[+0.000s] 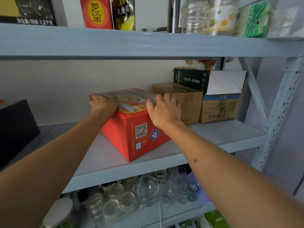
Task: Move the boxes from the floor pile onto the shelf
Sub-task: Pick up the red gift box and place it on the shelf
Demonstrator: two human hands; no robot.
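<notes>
Currently a red printed cardboard box (pixel 131 129) is being gripped at both top edges by the left hand (pixel 102 105) and right hand (pixel 163 109), resting skewed on the grey metal shelf (pixel 213 137); it is best squared gently against the brown carton (pixel 184 99) on the right.

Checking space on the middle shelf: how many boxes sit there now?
5: red box under both hands, brown box beside it, green-white box atop a printed carton, black box far left. Others may hide behind.

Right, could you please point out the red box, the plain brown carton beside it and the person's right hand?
red box (pixel 131 129), head view, front face left of the QR code.
brown carton (pixel 191 104), head view, front face.
right hand (pixel 164 109), head view, back of hand.
</notes>
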